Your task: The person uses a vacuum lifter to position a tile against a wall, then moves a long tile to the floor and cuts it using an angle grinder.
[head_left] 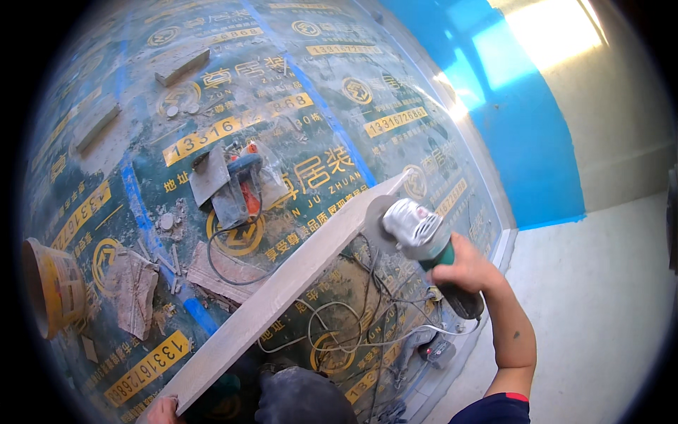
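Observation:
My right hand (467,265) is wrapped round the green and black handle of an angle grinder (414,227). The grinder's round disc (382,223) is at the right edge of a long, pale strip of tile or stone (282,286), near its far end. Whether the disc touches the strip is hard to tell. Down at the lower left, my left hand (164,411) grips the strip's near end, its fingers partly cut off by the picture's edge. The strip runs diagonally from there toward the upper right.
Green printed protective sheeting (353,85) with blue tape covers the floor. A yellow bucket (70,286) stands at left, near broken tile pieces (135,291). A red and blue tool (247,177) lies beyond the strip. Tangled cables (346,325) lie under the grinder; a blue-banded wall (526,155) rises right.

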`<state>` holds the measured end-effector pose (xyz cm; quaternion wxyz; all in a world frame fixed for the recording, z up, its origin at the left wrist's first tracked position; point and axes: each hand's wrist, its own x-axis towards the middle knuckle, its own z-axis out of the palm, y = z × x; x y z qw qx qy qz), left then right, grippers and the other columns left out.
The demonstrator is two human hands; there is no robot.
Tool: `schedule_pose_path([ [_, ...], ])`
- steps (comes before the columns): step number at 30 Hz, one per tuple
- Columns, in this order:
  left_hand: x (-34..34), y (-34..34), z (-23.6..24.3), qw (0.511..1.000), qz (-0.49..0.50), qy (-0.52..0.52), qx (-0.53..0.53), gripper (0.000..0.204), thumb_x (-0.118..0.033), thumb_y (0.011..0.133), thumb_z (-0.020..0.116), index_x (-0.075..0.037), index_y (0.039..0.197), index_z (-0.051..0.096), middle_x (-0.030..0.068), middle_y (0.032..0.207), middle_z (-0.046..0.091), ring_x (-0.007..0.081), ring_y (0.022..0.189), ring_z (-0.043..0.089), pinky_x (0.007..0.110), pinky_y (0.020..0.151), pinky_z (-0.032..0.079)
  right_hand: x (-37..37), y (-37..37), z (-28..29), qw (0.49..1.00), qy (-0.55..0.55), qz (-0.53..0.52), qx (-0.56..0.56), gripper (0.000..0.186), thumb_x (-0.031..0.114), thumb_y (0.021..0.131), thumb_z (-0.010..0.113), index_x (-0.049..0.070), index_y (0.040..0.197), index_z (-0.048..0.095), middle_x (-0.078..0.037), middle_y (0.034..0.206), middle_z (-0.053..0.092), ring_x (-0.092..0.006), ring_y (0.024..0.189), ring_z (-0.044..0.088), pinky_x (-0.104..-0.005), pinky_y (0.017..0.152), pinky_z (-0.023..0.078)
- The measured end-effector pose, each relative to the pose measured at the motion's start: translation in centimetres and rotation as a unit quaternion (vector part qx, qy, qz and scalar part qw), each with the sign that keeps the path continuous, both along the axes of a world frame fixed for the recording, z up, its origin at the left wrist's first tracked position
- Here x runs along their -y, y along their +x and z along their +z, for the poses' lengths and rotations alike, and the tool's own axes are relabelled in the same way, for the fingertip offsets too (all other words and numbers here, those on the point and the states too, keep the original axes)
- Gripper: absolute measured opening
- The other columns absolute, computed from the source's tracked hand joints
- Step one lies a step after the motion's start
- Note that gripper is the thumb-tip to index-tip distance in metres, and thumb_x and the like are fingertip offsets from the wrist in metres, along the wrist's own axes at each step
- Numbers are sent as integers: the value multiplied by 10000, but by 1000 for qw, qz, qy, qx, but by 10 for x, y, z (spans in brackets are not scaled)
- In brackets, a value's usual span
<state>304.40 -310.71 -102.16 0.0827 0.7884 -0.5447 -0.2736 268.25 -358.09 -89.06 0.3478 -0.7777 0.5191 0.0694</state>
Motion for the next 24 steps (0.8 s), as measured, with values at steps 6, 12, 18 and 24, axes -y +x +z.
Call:
schedule_pose_path([
  [6, -1, 0, -2, 1000, 2, -11, -2, 399, 47, 786, 530, -34, 1171, 594, 202, 1057, 655, 423, 918, 647, 479, 779, 541, 52, -31, -4, 989, 19, -131, 58, 465, 153, 652, 700, -35, 1067, 607, -82, 868, 648, -182, 761, 646, -323, 724, 527],
  [12, -3, -1, -4, 1000, 5, 10, 0, 402, 45, 779, 537, -38, 1168, 594, 200, 1070, 657, 418, 918, 650, 476, 777, 544, 52, -22, 4, 988, 26, -143, 43, 464, 170, 646, 705, -27, 1057, 616, -81, 842, 646, -185, 729, 646, -322, 707, 525],
  [18, -4, -1, -2, 1000, 4, 11, -6, 424, 49, 763, 544, -36, 1176, 586, 197, 1073, 657, 415, 927, 649, 472, 786, 541, 11, -5, 2, 999, 17, -43, 28, 621, 175, 609, 768, -22, 1168, 581, -86, 988, 655, -180, 905, 615, -325, 836, 507],
  [24, -1, -1, 0, 1000, 7, 22, -7, 422, 51, 766, 542, -34, 1176, 584, 198, 1073, 656, 420, 937, 644, 476, 801, 535, 42, -19, -2, 993, 23, -109, 46, 552, 141, 653, 713, -20, 1163, 576, -76, 923, 655, -158, 788, 643, -312, 739, 534],
])
